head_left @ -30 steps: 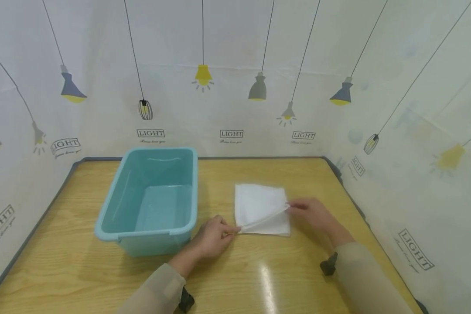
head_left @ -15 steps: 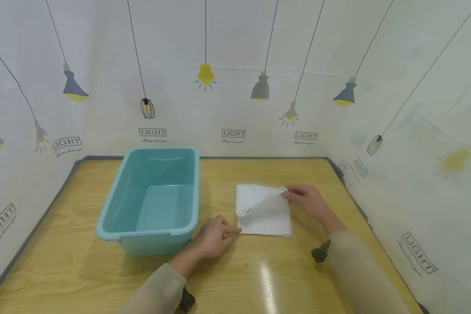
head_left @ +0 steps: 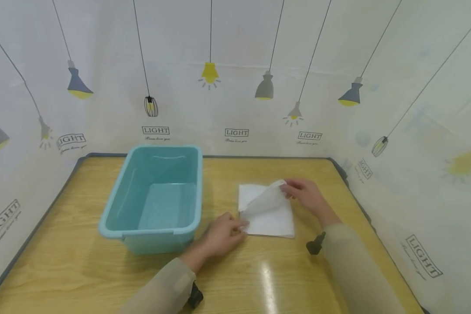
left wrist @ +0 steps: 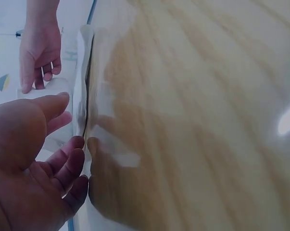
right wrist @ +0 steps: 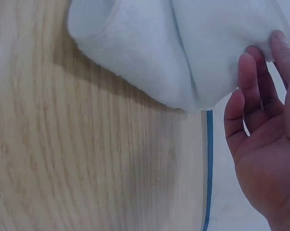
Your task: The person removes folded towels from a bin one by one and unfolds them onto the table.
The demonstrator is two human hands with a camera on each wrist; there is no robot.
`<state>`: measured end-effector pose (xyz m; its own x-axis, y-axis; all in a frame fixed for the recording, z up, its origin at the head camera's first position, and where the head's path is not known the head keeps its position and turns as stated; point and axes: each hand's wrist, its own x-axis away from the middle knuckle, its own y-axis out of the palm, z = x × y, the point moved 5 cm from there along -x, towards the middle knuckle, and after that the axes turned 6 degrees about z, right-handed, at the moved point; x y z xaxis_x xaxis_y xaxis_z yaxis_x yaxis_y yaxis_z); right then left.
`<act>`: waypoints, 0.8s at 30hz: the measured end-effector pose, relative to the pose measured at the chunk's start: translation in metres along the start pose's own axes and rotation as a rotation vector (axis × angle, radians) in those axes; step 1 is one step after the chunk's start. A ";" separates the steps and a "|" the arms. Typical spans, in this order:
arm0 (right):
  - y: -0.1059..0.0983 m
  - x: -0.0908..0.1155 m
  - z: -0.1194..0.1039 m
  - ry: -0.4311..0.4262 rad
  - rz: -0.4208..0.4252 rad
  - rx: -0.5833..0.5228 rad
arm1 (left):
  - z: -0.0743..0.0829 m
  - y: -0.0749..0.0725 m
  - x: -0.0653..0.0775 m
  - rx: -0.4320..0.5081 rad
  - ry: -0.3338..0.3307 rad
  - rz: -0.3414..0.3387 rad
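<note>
Thumb and fingers of the right hand [head_left: 305, 192] pinch 1 lifted layer of the folded white cloth [head_left: 271, 221]; fingers of the left hand [head_left: 221, 233] are released, loosely curved, at the cloth's near left corner; the cloth lies on the wood-grain table [head_left: 235, 279], right of and apart from the blue-green basin [head_left: 199, 187]; a lamp-printed backdrop [head_left: 243, 100] stands behind.

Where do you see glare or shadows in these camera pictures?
Head view: a bright streak of glare on the near part of the table; left wrist view: a white glare patch at the right edge, plus darker patches, shadow or reflection, beside the left hand; right wrist view: a soft shadow along the edge of the white cloth.
</note>
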<state>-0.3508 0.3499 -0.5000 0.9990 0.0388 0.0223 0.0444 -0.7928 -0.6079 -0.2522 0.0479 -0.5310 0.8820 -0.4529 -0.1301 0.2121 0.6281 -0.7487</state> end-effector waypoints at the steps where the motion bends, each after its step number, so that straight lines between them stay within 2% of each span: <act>1: 0.000 0.000 -0.001 -0.001 0.001 -0.005 | 0.001 0.001 -0.002 0.011 0.003 -0.003; 7: -0.002 -0.003 -0.003 -0.018 0.011 -0.019 | 0.004 0.002 -0.015 0.039 -0.055 -0.047; 12: -0.005 -0.007 -0.002 -0.017 0.027 -0.034 | 0.002 0.002 -0.019 0.054 -0.106 -0.064; 18: -0.007 -0.008 -0.006 -0.045 0.041 -0.055 | 0.002 0.000 -0.017 0.066 -0.139 -0.070; 24: -0.009 -0.009 -0.011 -0.050 0.048 -0.054 | 0.002 0.002 -0.010 0.024 -0.154 -0.073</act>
<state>-0.3601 0.3504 -0.4859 0.9985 0.0290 -0.0467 -0.0024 -0.8261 -0.5635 -0.2600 0.0555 -0.5300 0.9174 -0.3970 0.0268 0.2867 0.6128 -0.7364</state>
